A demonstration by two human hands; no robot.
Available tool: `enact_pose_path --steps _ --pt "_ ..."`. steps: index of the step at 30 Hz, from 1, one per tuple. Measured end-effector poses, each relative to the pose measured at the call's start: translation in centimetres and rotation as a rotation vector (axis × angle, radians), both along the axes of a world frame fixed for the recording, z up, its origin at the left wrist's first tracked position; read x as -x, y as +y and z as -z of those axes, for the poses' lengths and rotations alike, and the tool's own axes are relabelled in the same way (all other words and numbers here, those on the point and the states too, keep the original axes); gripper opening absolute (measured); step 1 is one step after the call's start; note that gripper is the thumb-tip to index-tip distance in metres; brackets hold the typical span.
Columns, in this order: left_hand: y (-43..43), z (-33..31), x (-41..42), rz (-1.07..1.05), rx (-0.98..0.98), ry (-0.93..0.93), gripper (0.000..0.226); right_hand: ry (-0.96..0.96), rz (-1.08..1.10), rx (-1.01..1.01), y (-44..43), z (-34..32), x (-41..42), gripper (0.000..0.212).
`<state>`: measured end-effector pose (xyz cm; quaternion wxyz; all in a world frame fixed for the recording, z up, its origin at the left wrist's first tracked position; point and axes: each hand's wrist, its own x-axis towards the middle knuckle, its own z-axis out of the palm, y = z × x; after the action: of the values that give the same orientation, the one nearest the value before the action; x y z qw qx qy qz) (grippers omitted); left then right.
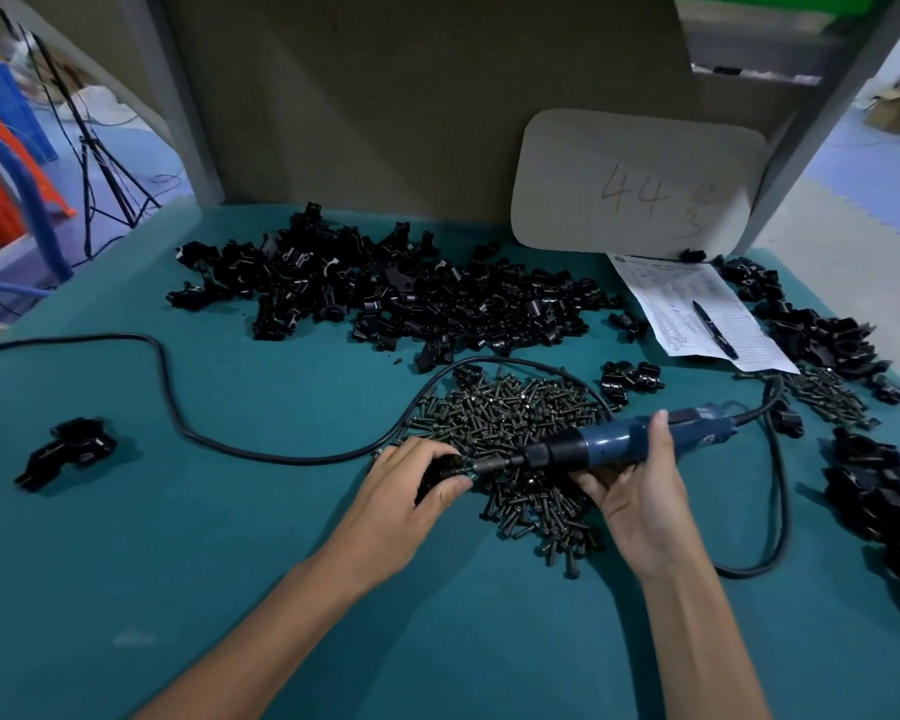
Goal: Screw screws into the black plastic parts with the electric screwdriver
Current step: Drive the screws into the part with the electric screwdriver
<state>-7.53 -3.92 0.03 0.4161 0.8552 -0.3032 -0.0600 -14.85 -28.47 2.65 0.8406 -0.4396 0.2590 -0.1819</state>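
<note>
The table (230,511) is covered in matt teal cloth. The black plastic parts (385,288) are glossy — light is reflected. The screws (515,418) are dark metal. The electric screwdriver (619,439) is cased in smooth blue plastic.

A single wide-angle camera sits on the person's head and looks forward and steeply down onto the green bench (204,537). Both forearms enter from the bottom edge. The left hand (411,478) and right hand (640,491) lie close to the lens, just below the middle of the frame. The bench fills most of the picture, and its far edge meets the upright back panel (385,96) in the upper half. The lens bends lines near the borders: the left post (175,106) and the right post (827,122) splay apart towards the top. Beyond the left post stands a tripod (100,168); beyond the right one lies floor (863,163).
</note>
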Motion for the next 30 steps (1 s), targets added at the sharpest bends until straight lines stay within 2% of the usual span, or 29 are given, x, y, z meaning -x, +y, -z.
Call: enact_pose_path --steps 3,9,30 --pt "0.00 -0.05 0.26 0.025 -0.042 -0.045 0.029 0.024 0.021 0.010 -0.33 0.31 0.07 0.043" --pt "-0.12 -0.14 0.52 0.066 -0.088 -0.117 0.028 0.037 0.015 -0.009 -0.35 0.09 0.01 0.032" --pt "-0.28 -0.09 0.58 0.075 -0.108 -0.143 0.029 0.052 -0.010 0.010 -0.41 0.32 0.05 0.031"
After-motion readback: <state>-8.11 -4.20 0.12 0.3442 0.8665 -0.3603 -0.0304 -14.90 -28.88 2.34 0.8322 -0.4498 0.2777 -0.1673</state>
